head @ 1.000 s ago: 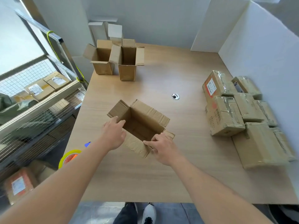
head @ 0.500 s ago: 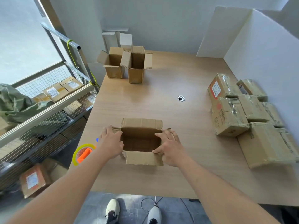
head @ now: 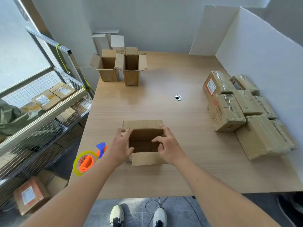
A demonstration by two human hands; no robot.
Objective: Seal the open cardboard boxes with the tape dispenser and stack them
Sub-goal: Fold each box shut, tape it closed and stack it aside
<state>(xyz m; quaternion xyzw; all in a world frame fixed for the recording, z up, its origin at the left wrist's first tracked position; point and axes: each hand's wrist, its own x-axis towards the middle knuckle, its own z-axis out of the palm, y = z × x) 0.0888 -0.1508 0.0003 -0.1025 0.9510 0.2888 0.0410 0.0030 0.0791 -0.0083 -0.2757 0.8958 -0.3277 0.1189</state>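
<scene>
An open cardboard box (head: 142,158) sits near the front of the wooden table (head: 180,122), its opening facing up. My left hand (head: 120,145) presses the left side flap inward and my right hand (head: 167,145) presses the right side flap inward. The far flap stands up and the near flap hangs outward. An orange and blue tape dispenser (head: 89,159) with a yellowish tape roll lies at the table's left edge, just left of my left forearm. Two more open boxes (head: 106,65) (head: 131,68) stand at the far left of the table.
Several sealed, taped boxes (head: 226,112) are grouped along the right side by a white partition (head: 262,63). A cable hole (head: 178,97) is in the table's middle. A wire shelf rack (head: 41,112) with parcels stands to the left.
The box was turned square to me and drawn nearer. Both hands moved from its outer edges onto the side flaps, folding them inward. The view shifted, showing the whole tape dispenser.
</scene>
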